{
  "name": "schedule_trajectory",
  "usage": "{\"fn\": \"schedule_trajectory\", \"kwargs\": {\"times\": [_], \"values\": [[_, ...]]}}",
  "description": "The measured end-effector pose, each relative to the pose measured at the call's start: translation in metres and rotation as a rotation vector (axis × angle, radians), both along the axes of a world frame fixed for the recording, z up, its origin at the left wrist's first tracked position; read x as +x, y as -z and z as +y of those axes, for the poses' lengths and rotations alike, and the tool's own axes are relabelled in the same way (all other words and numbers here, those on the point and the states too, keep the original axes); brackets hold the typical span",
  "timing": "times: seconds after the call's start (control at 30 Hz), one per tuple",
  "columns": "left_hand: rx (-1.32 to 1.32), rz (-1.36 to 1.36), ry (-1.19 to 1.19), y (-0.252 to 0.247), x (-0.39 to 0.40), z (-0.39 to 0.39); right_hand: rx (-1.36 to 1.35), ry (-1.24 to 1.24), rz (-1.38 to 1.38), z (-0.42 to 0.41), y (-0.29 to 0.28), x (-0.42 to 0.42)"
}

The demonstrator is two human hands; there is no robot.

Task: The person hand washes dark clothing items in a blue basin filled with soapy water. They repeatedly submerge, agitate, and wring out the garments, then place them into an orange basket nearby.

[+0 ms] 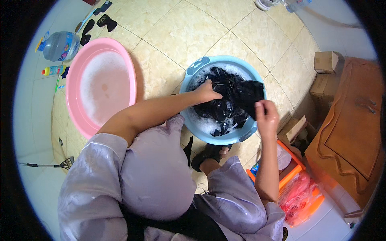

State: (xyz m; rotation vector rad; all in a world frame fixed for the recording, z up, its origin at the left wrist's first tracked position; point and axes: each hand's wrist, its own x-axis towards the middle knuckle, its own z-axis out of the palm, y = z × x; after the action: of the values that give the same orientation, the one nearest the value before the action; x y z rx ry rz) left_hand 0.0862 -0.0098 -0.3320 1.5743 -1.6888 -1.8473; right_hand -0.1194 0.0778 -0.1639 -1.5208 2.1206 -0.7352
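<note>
A light-blue plastic basin [185, 120] stands on the floor in front of me, holding black clothes [224, 86] in sudsy water. At its right rim, my right hand [267, 116] pinches the edge of a black cloth [248, 93], which is stretched above the other wet clothes. My left hand [208, 92] reaches over the basin's left side and touches the black clothes. Its thumb points right, while the other fingers are partly hidden, so its grip is unclear. White foam [208, 125] floats around the clothes.
To the left stands a pink basin [132, 78] of soapy water. Beyond it are a large water bottle [60, 45], black socks [87, 31] and a brush [85, 21]. Cardboard boxes [324, 62], a brown cabinet door [352, 126] and an orange crate [291, 177] line the right.
</note>
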Motion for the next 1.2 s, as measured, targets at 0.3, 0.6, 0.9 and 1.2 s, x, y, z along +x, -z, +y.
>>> {"fn": "schedule_trajectory", "kwargs": {"times": [0.3, 0.6, 0.9, 1.2], "values": [[-0.281, -0.424, 0.655, -0.025, 0.002, -0.002, 0.585, -0.331, 0.425, 0.005, 0.107, 0.053], [-0.375, -0.427, 0.801, 0.048, -0.015, 0.002, 1.071, -0.477, 0.488, -0.033, 0.150, 0.036], [-0.480, -0.369, 0.729, -0.014, -0.019, -0.016, 0.956, -0.708, 0.127, -0.061, 0.116, 0.009], [-0.593, 0.339, 0.639, -0.196, -0.042, -0.016, 0.068, -0.394, -0.187, -0.024, -0.038, 0.008]]}}
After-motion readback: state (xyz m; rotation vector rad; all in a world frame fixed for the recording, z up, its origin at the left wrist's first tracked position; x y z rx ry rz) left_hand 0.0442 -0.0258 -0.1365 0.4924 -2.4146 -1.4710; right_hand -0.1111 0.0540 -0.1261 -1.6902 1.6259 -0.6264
